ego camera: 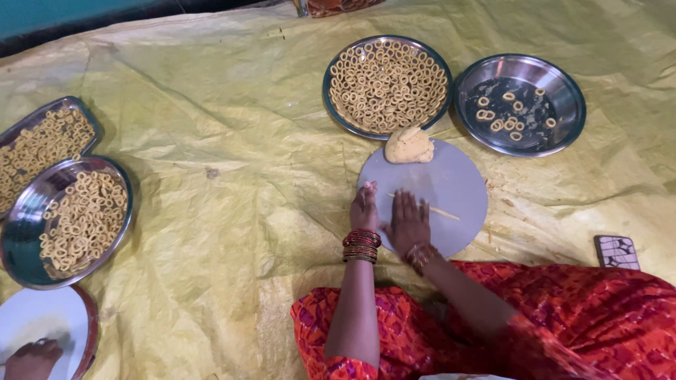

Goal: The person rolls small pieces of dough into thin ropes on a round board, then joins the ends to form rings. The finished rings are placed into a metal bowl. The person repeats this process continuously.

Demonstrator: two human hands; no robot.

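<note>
Fingers [415, 210] of the right hand [408, 225] lie flat and together, palm down, pressed on a thin dough rope [442, 212]. Rope emerges from under the fingertips and runs to the right, tilted slightly toward the person at its far end; long axis roughly crosswise to the fingers. Only the right portion shows; the rest is hidden beneath the palm.

Left hand [365, 207] rests just beside the right, at the board's left edge, fingers together and flat, clamped on nothing. Cannot tell whether it touches the rope. Right hand is clearly the nearer one.

Both hands sit on a round grey board [458, 176]. Dough lump [408, 146] sits on the board's far rim, beyond the fingers, apart from the rope.

Past the lump: a steel plate [336, 70] packed with dough rings; to its right a second plate [574, 95] holding a few. All rest on a yellow sheet [211, 141] over the floor.

Far left: two more ring-filled plates; another person's hand [32, 359] at bottom left on a white board.
</note>
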